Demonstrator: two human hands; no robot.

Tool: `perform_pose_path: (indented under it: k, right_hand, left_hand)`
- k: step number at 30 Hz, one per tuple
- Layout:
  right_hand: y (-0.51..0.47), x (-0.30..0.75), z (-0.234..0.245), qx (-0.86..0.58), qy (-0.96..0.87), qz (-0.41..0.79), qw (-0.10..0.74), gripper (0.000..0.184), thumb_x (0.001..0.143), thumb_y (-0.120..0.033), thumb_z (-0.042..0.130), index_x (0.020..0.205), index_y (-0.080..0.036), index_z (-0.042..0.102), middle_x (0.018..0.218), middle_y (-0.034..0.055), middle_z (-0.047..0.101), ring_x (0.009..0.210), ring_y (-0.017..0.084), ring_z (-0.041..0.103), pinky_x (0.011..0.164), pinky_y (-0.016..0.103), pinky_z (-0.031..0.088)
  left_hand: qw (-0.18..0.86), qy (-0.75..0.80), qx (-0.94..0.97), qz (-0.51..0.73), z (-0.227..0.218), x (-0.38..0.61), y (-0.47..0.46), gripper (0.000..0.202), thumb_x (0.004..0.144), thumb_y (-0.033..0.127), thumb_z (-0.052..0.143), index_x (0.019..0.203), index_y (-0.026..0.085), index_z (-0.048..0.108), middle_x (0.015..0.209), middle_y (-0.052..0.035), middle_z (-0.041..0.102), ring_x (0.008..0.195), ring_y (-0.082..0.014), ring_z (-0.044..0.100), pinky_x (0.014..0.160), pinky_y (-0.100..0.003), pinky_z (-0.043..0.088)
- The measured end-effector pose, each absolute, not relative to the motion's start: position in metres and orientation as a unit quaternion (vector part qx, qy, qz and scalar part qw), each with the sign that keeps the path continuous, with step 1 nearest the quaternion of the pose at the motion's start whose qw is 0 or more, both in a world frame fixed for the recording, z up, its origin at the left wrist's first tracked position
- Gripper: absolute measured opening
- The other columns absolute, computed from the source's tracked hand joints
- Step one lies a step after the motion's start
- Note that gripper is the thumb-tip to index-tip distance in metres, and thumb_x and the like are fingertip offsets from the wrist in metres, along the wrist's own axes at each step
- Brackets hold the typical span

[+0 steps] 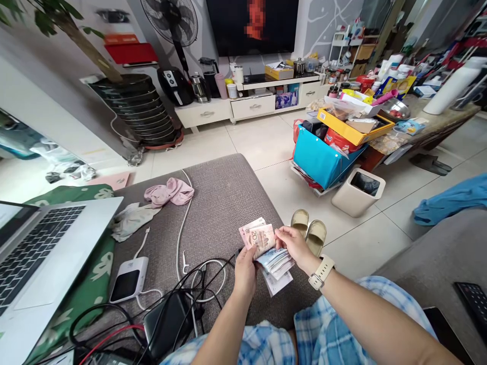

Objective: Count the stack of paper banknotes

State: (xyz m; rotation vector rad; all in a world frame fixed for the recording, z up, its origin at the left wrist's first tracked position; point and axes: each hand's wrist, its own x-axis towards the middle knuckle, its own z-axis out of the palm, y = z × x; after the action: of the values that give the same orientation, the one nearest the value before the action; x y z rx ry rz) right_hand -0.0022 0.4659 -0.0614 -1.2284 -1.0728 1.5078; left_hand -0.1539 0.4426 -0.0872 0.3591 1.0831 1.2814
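A fanned stack of banknotes [276, 261] is held over the edge of the grey sofa seat, just above my lap. My left hand [246, 271] is closed on the stack from the left, its thumb on a pinkish note marked 20 [262, 238]. With finger and thumb my right hand [296, 244], a beige watch [321, 272] on its wrist, pinches that note's right edge. Bluish and pale notes spread out below, and some pink ones show behind. How many notes there are cannot be made out.
On the sofa seat [220, 187] to the left lie a laptop [57, 253], a white power bank [130, 280], tangled cables and a pink cloth [169, 192]. Slippers [315, 235] and a beige bin [358, 191] stand on the floor beside a cluttered table. A remote [474, 299] lies at right.
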Motion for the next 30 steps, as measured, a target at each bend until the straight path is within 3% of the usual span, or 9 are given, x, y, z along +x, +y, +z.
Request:
perform_pose_path:
  k: [4, 8, 17, 25, 30]
  right_hand:
    - [0.4673, -0.0016, -0.0635, -0.537, -0.431, 0.579, 0.438, 0.028, 0.074, -0.042, 0.075, 0.079, -0.021, 0.057, 0.065, -0.0031, 0.056, 0.064, 0.017, 0.054, 0.064, 0.03, 0.041]
    - [0.4689, -0.002, -0.0676, -0.549, -0.436, 0.568, 0.432, 0.023, 0.072, -0.035, 0.074, 0.084, -0.02, 0.06, 0.076, -0.0013, 0.06, 0.074, 0.018, 0.056, 0.071, 0.031, 0.043]
    - [0.4677, -0.0027, -0.0675, -0.537, -0.476, 0.572, 0.398, 0.022, 0.078, -0.038, 0.066, 0.071, -0.019, 0.06, 0.068, -0.002, 0.057, 0.066, 0.016, 0.052, 0.066, 0.029, 0.038]
    - [0.4667, -0.0025, -0.0627, -0.529, -0.463, 0.589, 0.398, 0.032, 0.079, -0.049, 0.066, 0.072, -0.018, 0.061, 0.073, 0.0003, 0.06, 0.07, 0.018, 0.055, 0.069, 0.031, 0.041]
    - [0.4659, -0.003, -0.0619, -0.534, -0.45, 0.596, 0.397, 0.033, 0.079, -0.051, 0.066, 0.073, -0.019, 0.061, 0.072, -0.0002, 0.059, 0.069, 0.018, 0.055, 0.067, 0.031, 0.04]
  left_hand:
    - [0.646, 0.492, 0.156, 0.562, -0.0848, -0.1532, 0.4418, 0.04, 0.063, 0.033, 0.08, 0.097, 0.013, 0.072, 0.097, -0.0109, 0.076, 0.086, -0.0248, 0.071, 0.082, -0.036, 0.052]
    - [0.646, 0.493, 0.16, 0.56, -0.0864, -0.1536, 0.4414, 0.039, 0.063, 0.033, 0.081, 0.095, 0.013, 0.073, 0.095, -0.0103, 0.077, 0.082, -0.0238, 0.071, 0.08, -0.035, 0.053]
    - [0.661, 0.472, 0.164, 0.559, -0.0861, -0.1535, 0.4417, 0.042, 0.067, 0.031, 0.078, 0.105, 0.013, 0.071, 0.103, -0.0124, 0.076, 0.092, -0.0257, 0.071, 0.087, -0.038, 0.052]
    - [0.648, 0.505, 0.129, 0.555, -0.0894, -0.1545, 0.4439, 0.032, 0.078, 0.034, 0.065, 0.1, 0.013, 0.073, 0.098, -0.011, 0.076, 0.084, -0.0241, 0.072, 0.071, -0.033, 0.057]
    - [0.651, 0.503, 0.122, 0.556, -0.0864, -0.1534, 0.4435, 0.03, 0.08, 0.032, 0.063, 0.1, 0.013, 0.073, 0.099, -0.011, 0.076, 0.086, -0.0239, 0.072, 0.073, -0.033, 0.057]
